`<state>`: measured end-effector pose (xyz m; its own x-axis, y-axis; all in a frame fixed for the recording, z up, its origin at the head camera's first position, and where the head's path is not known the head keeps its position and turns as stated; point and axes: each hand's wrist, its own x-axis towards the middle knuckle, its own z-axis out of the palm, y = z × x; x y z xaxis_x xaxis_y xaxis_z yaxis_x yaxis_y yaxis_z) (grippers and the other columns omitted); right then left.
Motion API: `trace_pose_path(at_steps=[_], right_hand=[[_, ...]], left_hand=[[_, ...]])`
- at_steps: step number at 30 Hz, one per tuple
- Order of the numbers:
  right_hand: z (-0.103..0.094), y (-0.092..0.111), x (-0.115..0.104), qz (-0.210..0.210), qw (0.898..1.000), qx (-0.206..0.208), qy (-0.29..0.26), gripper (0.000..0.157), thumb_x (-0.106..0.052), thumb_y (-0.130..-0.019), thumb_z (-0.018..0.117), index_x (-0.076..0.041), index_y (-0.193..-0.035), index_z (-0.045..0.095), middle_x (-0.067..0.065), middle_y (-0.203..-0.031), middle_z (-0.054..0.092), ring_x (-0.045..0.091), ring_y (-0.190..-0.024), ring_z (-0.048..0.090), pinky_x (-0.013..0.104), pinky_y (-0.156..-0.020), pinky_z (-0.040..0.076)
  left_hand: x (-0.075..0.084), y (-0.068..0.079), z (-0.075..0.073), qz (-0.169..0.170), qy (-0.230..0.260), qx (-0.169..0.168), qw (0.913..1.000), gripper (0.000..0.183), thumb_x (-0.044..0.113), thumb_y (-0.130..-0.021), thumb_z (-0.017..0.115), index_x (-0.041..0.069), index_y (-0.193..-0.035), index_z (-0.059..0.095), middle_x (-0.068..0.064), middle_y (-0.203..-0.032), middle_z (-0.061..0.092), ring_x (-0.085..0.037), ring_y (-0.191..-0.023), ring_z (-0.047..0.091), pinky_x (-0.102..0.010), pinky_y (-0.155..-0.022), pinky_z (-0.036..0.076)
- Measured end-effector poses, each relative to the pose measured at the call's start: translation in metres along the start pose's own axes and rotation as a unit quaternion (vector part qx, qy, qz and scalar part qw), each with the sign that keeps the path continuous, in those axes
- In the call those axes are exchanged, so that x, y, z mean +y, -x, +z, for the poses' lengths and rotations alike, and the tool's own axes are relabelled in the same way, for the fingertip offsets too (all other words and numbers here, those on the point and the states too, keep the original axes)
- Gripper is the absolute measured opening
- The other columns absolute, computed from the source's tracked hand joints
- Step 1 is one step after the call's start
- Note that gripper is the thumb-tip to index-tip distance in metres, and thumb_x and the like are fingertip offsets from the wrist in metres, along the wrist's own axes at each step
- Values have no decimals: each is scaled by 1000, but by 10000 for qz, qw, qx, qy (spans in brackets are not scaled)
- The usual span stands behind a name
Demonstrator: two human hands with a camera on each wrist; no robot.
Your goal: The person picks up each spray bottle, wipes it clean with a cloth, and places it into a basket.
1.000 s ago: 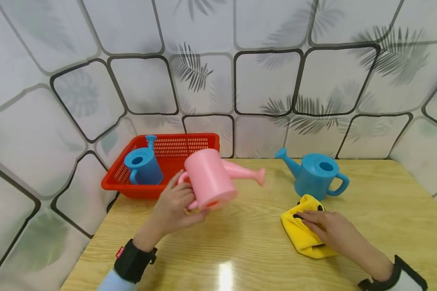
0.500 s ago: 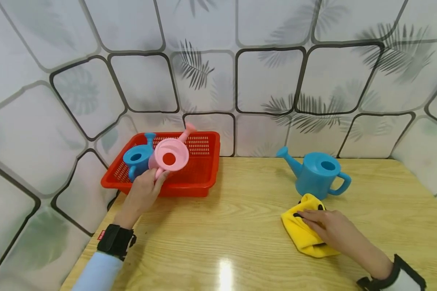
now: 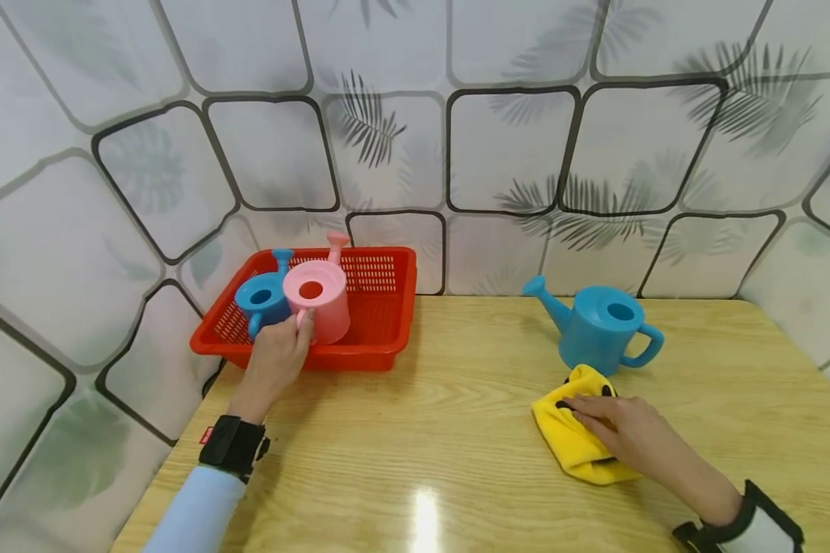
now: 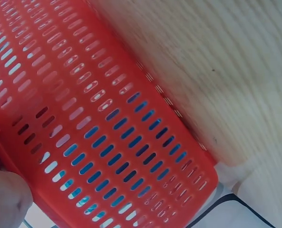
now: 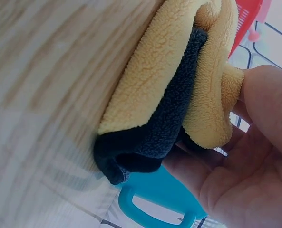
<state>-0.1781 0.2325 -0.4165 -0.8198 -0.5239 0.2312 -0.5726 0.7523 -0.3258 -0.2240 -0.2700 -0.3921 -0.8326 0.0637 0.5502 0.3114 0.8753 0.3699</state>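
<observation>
My left hand [image 3: 271, 361] grips the handle of a pink watering can [image 3: 332, 311], which stands upright in the red basket [image 3: 380, 356], spout pointing to the back. Right beside it on the left is a blue watering can [image 3: 273, 309], also in the basket. In the left wrist view the basket wall [image 4: 208, 173] hides most of both cans, and only part of the hand [image 4: 7, 199] shows. My right hand [image 3: 639, 438] holds a folded yellow cloth [image 3: 566, 444] with dark edging on the table; the right wrist view shows thumb and fingers around a fold of the cloth [image 5: 145, 90].
Another blue watering can [image 3: 588, 338] stands just behind the cloth, spout to the left and handle to the right. A patterned wall covering [image 3: 505, 153] rises behind and at both sides of the wooden table [image 3: 470, 407].
My left hand has carried the pink watering can left into the basket and lowered it, turning it from tilted to upright. The right hand and the cloth have stayed in place.
</observation>
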Motion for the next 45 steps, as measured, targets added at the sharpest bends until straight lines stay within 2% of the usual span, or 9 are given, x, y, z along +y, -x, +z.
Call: trace_pose_path(at_steps=[6,12,16,26,36,40,43,45], right_hand=[[0,0,0,22,10000,78,26,28,-9,-87,69,-4,-115,72,14,-106,75,16,-74,67,45,-64,60],[1,1,0,92,10000,-25,4,28,-12,-88,69,-5,-115,72,14,-106,75,8,-67,61,38,-58,58],[1,1,-1,152,9999,-60,-38,28,-12,-89,69,-5,-115,72,14,-106,75,11,-70,64,40,-60,59],[1,1,-1,194,9998,-47,-72,28,-12,-89,68,-4,-116,72,16,-107,74,18,-77,68,47,-66,60],[-1,4,1,96,9999,79,-32,28,-10,-88,69,-4,-115,72,14,-107,75,20,-78,69,46,-66,60],[-2,5,0,103,9999,58,-37,28,-10,-88,69,-4,-115,72,15,-106,75,22,-80,70,48,-66,60],[-2,6,-2,108,9999,-34,-71,27,-11,-88,69,-5,-115,72,14,-106,75,21,-80,69,47,-66,60],[-2,8,-5,102,9997,-202,-126,27,-13,-90,67,-5,-115,72,12,-106,75,18,-79,69,45,-66,60]], left_hand=[[0,-5,2,-150,-211,-134,9996,48,28,-104,43,7,-62,48,-5,-47,41,-19,-41,38,-28,-41,29],[2,-3,1,-229,-417,-226,9986,51,28,-104,42,8,-58,46,-5,-46,40,-19,-40,37,-28,-41,29],[2,-2,1,-277,-409,-254,9985,52,29,-105,42,7,-58,47,-5,-46,41,-19,-41,38,-28,-42,29],[1,-5,-1,-299,-218,-144,9992,51,28,-101,50,8,-54,47,-4,-45,40,-20,-41,39,-28,-42,28],[3,-4,2,-366,-142,15,9992,48,25,-97,57,8,-53,52,-5,-45,44,-21,-45,42,-31,-48,34],[4,-4,4,-446,39,202,9988,42,23,-96,59,7,-58,54,-6,-47,47,-22,-48,44,-32,-49,37],[7,-3,3,-560,75,591,9967,32,19,-93,63,5,-65,54,-9,-53,49,-23,-53,45,-34,-49,39],[13,-2,3,-520,82,940,9942,26,16,-91,65,3,-71,54,-10,-58,50,-24,-57,46,-37,-51,41]])
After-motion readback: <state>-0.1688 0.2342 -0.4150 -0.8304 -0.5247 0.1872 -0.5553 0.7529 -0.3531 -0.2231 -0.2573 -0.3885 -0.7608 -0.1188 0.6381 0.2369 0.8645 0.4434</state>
